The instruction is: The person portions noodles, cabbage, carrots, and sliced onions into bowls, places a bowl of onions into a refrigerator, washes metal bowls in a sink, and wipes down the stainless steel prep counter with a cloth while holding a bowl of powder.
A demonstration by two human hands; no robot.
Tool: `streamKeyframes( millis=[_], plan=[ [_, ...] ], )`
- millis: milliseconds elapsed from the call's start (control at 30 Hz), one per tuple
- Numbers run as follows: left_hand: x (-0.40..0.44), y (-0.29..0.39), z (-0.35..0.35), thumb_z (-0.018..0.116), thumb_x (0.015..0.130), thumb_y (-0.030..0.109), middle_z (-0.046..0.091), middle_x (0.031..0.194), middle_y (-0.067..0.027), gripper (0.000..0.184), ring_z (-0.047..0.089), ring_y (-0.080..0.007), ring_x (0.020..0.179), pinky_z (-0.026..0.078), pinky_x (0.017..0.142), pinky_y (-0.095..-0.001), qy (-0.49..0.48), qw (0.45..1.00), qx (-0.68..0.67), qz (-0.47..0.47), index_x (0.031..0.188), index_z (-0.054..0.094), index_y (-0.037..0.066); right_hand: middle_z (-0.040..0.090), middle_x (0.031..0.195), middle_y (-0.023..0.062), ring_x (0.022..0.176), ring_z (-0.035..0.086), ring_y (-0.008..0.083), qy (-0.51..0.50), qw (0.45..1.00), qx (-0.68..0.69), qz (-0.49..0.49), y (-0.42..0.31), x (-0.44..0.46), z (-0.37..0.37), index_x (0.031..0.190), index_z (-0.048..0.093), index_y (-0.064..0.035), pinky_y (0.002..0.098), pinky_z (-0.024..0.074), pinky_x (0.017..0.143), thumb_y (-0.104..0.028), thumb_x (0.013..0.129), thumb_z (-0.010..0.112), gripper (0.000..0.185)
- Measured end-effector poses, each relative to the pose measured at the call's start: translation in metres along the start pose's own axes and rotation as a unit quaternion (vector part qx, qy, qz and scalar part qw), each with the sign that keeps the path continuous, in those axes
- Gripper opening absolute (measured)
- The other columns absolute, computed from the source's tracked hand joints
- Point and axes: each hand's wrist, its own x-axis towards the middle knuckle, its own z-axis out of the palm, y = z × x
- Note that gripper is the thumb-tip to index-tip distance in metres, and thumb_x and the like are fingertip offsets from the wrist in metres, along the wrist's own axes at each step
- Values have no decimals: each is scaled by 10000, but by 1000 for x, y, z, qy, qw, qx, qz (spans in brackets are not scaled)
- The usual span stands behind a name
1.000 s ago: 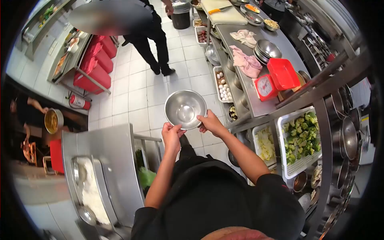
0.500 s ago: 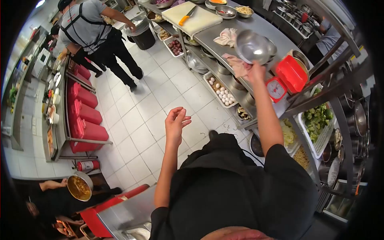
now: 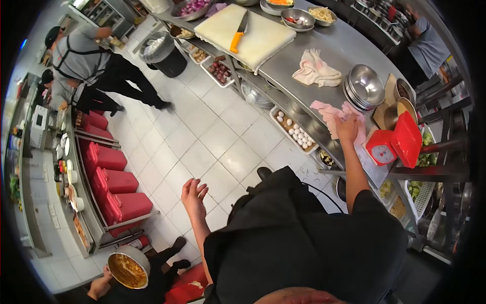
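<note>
Since half a second earlier, the steel bowl had left our right hand [image 3: 348, 127], which had come down onto the pink cloth [image 3: 326, 114] at the counter's near edge. The fingers lay bent over the folds; we could not tell whether they gripped the cloth or only pressed it. Our left hand [image 3: 194, 196] held nothing, its fingers loosely curled in the air over the tiled floor [image 3: 217, 142].

The stack of steel bowls [image 3: 365, 85] stood just beyond the pink cloth, nested and tilted, the top one with nothing in it. Farther along the steel counter [image 3: 281, 68], a steel bowl of purple chopped pieces [image 3: 188, 17] and a steel bowl of pale strips [image 3: 326, 23] stood past the cutting board [image 3: 273, 38]. Below, a white crate [image 3: 306, 151] held eggs, mostly white with some brown; another white crate [image 3: 228, 83] held dark red bulbs. A co-worker's hand gripped a pot [image 3: 139, 255] of orange-brown food at our lower left.

The red kitchen scale [image 3: 380, 147] sat near the counter edge, just beside our right forearm, and left little room there. A stretch of steel separated the cutting board from the white cloth [image 3: 316, 70]. The floor formed a wide aisle between the counter and the red bins [image 3: 124, 200].
</note>
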Motion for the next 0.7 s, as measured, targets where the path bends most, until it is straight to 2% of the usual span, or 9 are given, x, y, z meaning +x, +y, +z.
streamKeyframes(
  millis=[67, 133, 233, 300, 367, 433, 533, 633, 700],
  plan=[
    [30, -3, -24, 593, 941, 235, 608, 1112, -160, 343, 641, -289, 928, 546, 784, -362, 31, 999, -13, -23, 1192, 519, 13, 596, 1085, 254, 999, 593, 412, 10, 998, -21, -62, 24, 15, 36, 1059, 573, 57, 461, 477, 855, -287, 764, 707, 472],
    [63, -1, -34, 615, 923, 207, 616, 1042, -123, 304, 645, -264, 850, 564, 744, -382, 55, 997, -29, -54, 1159, 532, 33, 609, 1033, 253, 980, 595, 416, 16, 995, -33, -91, 32, 36, 50, 1015, 583, 56, 476, 481, 827, -262, 774, 693, 414],
    [120, 0, -41, 622, 923, 232, 611, 1042, -119, 290, 641, -265, 866, 553, 750, -368, 52, 994, -8, -91, 1132, 542, 48, 627, 926, 252, 912, 604, 423, 28, 995, -40, -84, 25, 48, 37, 930, 599, 53, 485, 483, 787, -224, 796, 670, 316],
    [171, -1, -42, 627, 918, 232, 609, 1042, -112, 282, 638, -258, 864, 545, 758, -362, 6, 996, -3, -93, 1116, 548, 48, 622, 868, 260, 850, 602, 425, 61, 995, -35, -74, -7, 37, -6, 886, 606, 51, 475, 475, 778, -222, 809, 662, 289],
    [208, 18, -13, 626, 911, 226, 614, 1005, -97, 275, 634, -239, 830, 544, 733, -341, -30, 995, 40, -86, 1104, 554, 43, 657, 849, 176, 744, 631, 310, 20, 990, 133, 45, -48, 36, -51, 871, 609, 18, 382, 502, 673, -224, 858, 654, 247],
    [255, 28, 16, 628, 907, 218, 613, 976, -88, 270, 632, -225, 811, 544, 717, -334, -78, 990, 82, -86, 1093, 560, 33, 673, 856, 127, 722, 644, 244, -18, 918, 358, 168, -70, 44, -82, 917, 611, 16, 316, 509, 629, -206, 887, 642, 226],
    [298, 52, 74, 630, 903, 200, 609, 975, -88, 285, 624, -186, 799, 545, 698, -321, -187, 972, 140, -22, 1096, 568, 0, 669, 945, 87, 761, 646, 167, -17, 828, 546, 127, -109, 54, -136, 989, 613, 7, 260, 503, 617, -172, 934, 584, 188],
    [303, 82, 143, 615, 908, 158, 619, 995, -81, 243, 631, -196, 818, 540, 710, -309, -280, 937, 201, 56, 1100, 586, 11, 657, 987, 93, 777, 645, 178, 62, 752, 647, 108, -138, 83, -166, 1046, 599, 14, 280, 510, 620, -138, 939, 565, 189],
    [299, 91, 189, 659, 875, 138, 631, 977, -90, 251, 632, -178, 795, 531, 668, -286, -352, 908, 207, 99, 1077, 605, 0, 655, 988, 91, 790, 644, 176, 88, 750, 648, 99, -156, 105, -179, 1058, 598, 15, 286, 510, 622, -132, 943, 554, 192]
  ],
)
